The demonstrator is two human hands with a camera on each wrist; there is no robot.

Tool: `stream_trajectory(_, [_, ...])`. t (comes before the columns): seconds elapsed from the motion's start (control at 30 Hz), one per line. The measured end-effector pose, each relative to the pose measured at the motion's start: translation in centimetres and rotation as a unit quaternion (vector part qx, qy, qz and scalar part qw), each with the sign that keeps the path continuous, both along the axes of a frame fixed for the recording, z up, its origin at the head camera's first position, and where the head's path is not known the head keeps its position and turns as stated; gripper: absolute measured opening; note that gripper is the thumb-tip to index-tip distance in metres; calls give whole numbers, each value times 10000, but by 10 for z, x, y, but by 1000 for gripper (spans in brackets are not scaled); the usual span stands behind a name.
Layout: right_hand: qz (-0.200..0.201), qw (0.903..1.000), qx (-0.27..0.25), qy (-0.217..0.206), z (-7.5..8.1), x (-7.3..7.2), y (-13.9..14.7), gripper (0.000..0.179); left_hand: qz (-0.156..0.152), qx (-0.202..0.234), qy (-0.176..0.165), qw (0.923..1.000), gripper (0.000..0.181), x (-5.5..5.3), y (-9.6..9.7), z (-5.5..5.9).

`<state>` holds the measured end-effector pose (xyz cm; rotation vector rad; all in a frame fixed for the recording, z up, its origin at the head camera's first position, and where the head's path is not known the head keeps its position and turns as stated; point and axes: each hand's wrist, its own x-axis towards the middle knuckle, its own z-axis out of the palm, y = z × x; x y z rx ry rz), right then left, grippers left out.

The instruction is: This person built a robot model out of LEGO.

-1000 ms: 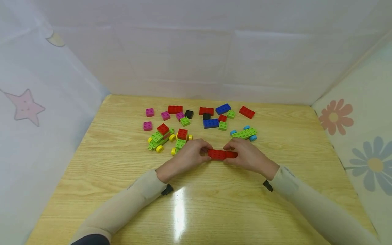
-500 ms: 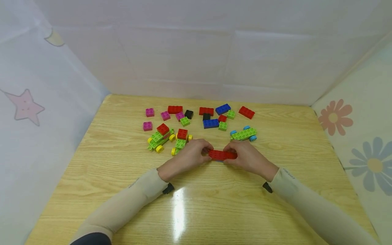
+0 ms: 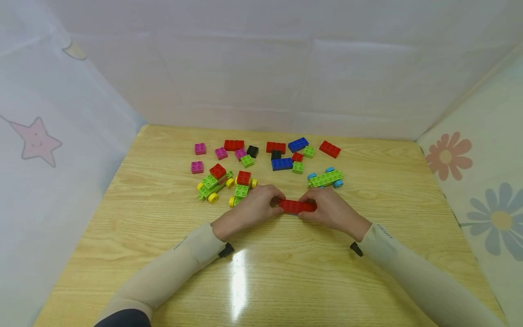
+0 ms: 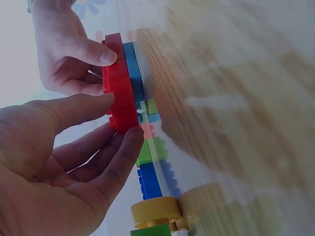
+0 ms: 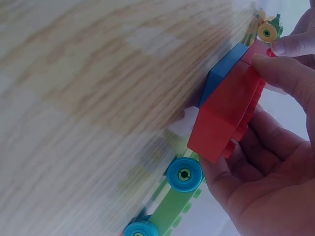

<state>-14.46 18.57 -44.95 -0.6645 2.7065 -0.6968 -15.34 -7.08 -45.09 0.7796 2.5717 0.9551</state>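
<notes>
Two red building bricks stand end to end on a blue brick (image 4: 133,69), near the middle of the table. My left hand (image 3: 258,204) pinches the left red brick (image 4: 121,96) by its outer end, thumb on one side and fingers on the other. Its neighbour, the right red brick (image 5: 226,108), is gripped by my right hand (image 3: 330,210) with the thumb along its near side. That brick's outer end overhangs the blue one. From the head view only a thin blue strip shows under the red, and the fingers hide both outer ends.
Two green vehicles with yellow wheels, one angled (image 3: 210,182) and one partly behind my left hand (image 3: 241,190), stand left. A green wheeled base (image 3: 326,178) with blue wheels lies beyond my right hand. Loose pink, red, black, green and blue bricks (image 3: 282,164) spread along the back.
The two red bricks, with a visible step at their seam a second ago, now line up in one even row. A blue edge has come into sight beneath them. Both hands keep nearly the same place.
</notes>
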Motion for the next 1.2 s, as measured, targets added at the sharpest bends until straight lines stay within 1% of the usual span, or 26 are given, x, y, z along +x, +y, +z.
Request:
stream_trajectory(0.1, [30,10000,8,66,-1,0,1,29,-19,2,55,10000,24,0,0,-1])
stream_trajectory(0.43, [9,9999,78,124,1,0,-2,31,26,-78,-46,10000,23,-2,1,2])
stream_trajectory(0.73, [-180,9996,-81,-200,0,2,1,34,-52,-142,-100,9998,26,-2,2,3])
stream_trajectory(0.83, [-234,9993,-2,-277,2,3,7,36,-64,-129,-170,9998,27,-3,1,2])
stream_trajectory(1.03, [-445,9981,100,-422,6,8,26,43,-90,-277,-302,9991,32,-5,0,0])
stream_trajectory(1.2, [-437,9979,124,-453,2,10,38,42,-135,-312,-312,9989,34,-6,-1,0])
